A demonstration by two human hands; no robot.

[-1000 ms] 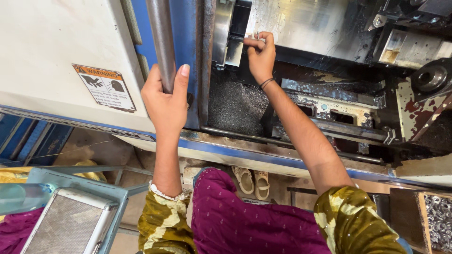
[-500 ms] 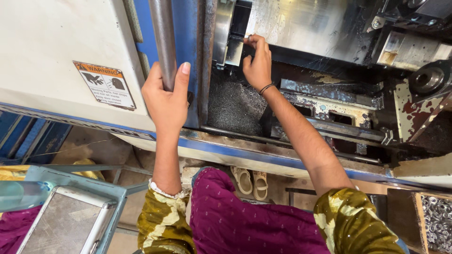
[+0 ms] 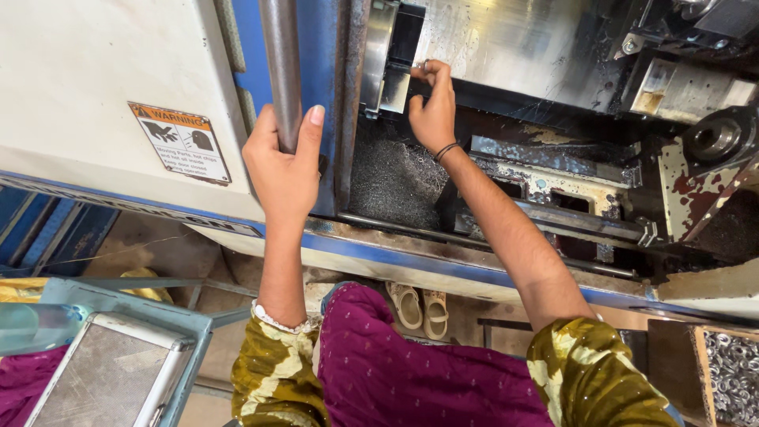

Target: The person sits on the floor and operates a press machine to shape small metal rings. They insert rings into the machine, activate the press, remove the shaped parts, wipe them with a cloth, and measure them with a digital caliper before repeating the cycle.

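1. The left hand [image 3: 283, 170] is wrapped around the grey steel door handle [image 3: 281, 67], an upright bar on the blue-edged sliding door of the machine; fingers and thumb are closed on the bar, the thumb lying up along it.
2. The right hand [image 3: 431, 111] reaches into the open machine, its fingertips pinched together on a small metal part [image 3: 424, 66] held against the face of the shiny chuck block [image 3: 389, 59]. The part is mostly hidden by the fingers, so I cannot tell whether it is seated or only held there.
3. The two hands are well apart, with the door's blue edge between them.
4. Just below the right hand lies a heap of grey metal swarf [image 3: 395, 178] in the machine bed, and to its right are rusty slideways [image 3: 553, 170] and a round tool holder [image 3: 715, 138].
5. To the left of the left hand, on the cream door panel, sits an orange-and-white warning sticker [image 3: 180, 141].
6. Judging from this, the step in hand is placing or removing the small piece at the chuck while the door is held open. The next move calls for a steady pinch and a clear withdrawal of the right arm.
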